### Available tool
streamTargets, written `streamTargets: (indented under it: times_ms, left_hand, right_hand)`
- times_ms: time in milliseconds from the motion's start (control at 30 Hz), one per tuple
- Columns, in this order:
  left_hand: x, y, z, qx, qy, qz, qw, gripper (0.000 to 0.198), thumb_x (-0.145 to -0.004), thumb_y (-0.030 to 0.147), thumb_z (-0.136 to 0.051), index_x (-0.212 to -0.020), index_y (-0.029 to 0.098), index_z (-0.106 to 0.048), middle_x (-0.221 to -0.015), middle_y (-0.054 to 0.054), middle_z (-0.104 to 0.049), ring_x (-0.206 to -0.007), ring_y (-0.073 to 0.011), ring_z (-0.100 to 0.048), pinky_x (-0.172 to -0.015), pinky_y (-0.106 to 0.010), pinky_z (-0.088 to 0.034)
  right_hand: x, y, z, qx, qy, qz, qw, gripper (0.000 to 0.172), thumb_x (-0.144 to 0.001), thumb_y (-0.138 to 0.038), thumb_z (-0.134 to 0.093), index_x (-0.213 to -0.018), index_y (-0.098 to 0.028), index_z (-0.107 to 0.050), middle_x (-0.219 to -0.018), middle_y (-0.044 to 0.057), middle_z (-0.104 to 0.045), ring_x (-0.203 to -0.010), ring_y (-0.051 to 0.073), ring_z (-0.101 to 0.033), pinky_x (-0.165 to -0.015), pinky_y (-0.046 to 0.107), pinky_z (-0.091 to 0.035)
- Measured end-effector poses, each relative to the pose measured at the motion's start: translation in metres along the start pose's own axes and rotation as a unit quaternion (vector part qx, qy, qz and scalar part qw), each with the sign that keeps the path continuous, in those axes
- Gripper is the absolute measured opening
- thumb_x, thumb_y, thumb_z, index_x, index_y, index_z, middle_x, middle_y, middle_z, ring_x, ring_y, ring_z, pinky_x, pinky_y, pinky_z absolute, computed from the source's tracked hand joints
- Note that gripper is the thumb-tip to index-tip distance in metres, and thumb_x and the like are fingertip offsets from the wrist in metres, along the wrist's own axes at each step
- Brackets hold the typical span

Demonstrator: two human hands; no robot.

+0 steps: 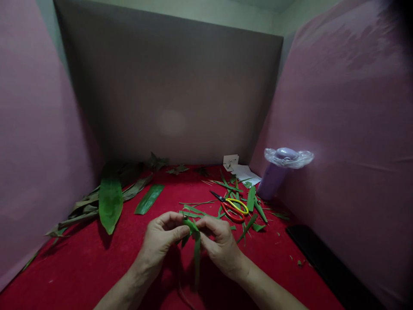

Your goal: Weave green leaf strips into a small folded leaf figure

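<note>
Between my two hands is a small folded piece of green leaf [191, 224], with a narrow leaf strip [197, 258] hanging down from it. My left hand [161, 237] pinches its left side between thumb and fingers. On the other side my right hand [219, 245] grips the folded leaf near the top of the hanging strip, its fingers closed. A thin stem-like strand trails below on the red cloth. Just beyond my right hand lie scissors [234, 208] with one red and one yellow handle, blades pointing left. How the leaf is folded inside my fingers is hidden.
Cut leaf scraps [251, 199] surround the scissors. A broad leaf [110, 200] and dry leaves lie left, near a cut leaf piece [149, 199]. At right stand a purple bottle [272, 181] with clear plastic around its top and a flat black object [322, 254]. White papers [247, 174] lie behind.
</note>
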State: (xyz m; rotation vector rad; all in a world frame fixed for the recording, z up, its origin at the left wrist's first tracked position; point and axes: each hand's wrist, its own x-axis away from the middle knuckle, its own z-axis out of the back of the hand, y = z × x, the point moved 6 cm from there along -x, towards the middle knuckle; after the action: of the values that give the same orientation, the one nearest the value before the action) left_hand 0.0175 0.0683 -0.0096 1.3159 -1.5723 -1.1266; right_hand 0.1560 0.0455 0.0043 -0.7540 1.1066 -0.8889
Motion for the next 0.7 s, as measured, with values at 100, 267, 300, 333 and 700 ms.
streamTargets:
  times_ms: [100, 267, 300, 333, 700]
  left_hand:
    - [0.0, -0.001, 0.001, 0.007, 0.005, -0.008, 1.0, 0.021, -0.051, 0.016, -0.082, -0.062, 0.016, -0.065, -0.053, 0.005, -0.065, -0.048, -0.0062, -0.054, -0.049, -0.016, -0.041]
    - [0.001, -0.001, 0.0, 0.013, 0.006, -0.017, 1.0, 0.02, -0.052, 0.016, -0.081, -0.061, 0.015, -0.064, -0.054, 0.005, -0.065, -0.049, -0.0059, -0.054, -0.049, -0.015, -0.042]
    - [0.002, -0.001, -0.001, 0.014, 0.006, -0.018, 1.0, 0.02, -0.052, 0.016, -0.081, -0.062, 0.015, -0.064, -0.054, 0.004, -0.065, -0.05, -0.0063, -0.055, -0.05, -0.015, -0.043]
    - [0.002, -0.001, -0.001, 0.014, 0.006, -0.018, 1.0, 0.02, -0.052, 0.015, -0.081, -0.063, 0.015, -0.065, -0.055, 0.004, -0.066, -0.051, -0.0067, -0.056, -0.051, -0.015, -0.043]
    - [0.005, 0.013, 0.001, -0.026, 0.032, -0.078, 0.996, 0.025, -0.054, 0.009, -0.078, -0.075, 0.016, -0.066, -0.067, 0.003, -0.065, -0.061, -0.0089, -0.057, -0.055, -0.017, -0.048]
  right_hand:
    - [0.0, -0.001, 0.0, 0.002, 0.008, 0.017, 1.0, 0.013, -0.082, -0.024, -0.056, -0.072, -0.017, -0.062, -0.062, -0.001, -0.054, -0.055, 0.01, -0.045, -0.053, 0.022, -0.036]
    - [0.001, -0.001, 0.0, 0.012, 0.017, 0.039, 0.999, 0.014, -0.081, -0.022, -0.057, -0.069, -0.016, -0.061, -0.058, -0.003, -0.049, -0.053, 0.01, -0.041, -0.052, 0.022, -0.032]
    - [0.001, -0.001, 0.0, 0.014, 0.018, 0.043, 0.999, 0.014, -0.081, -0.021, -0.057, -0.068, -0.016, -0.06, -0.057, -0.003, -0.048, -0.053, 0.01, -0.039, -0.052, 0.023, -0.032]
    - [0.001, 0.0, 0.0, 0.017, 0.018, 0.047, 0.999, 0.013, -0.08, -0.02, -0.058, -0.068, -0.016, -0.06, -0.056, -0.004, -0.047, -0.052, 0.009, -0.038, -0.052, 0.023, -0.031]
    - [0.0, -0.013, 0.013, -0.041, 0.027, 0.039, 0.998, 0.013, -0.087, -0.019, -0.047, -0.088, -0.018, -0.06, -0.089, 0.004, -0.056, -0.08, 0.015, -0.052, -0.07, 0.026, -0.042]
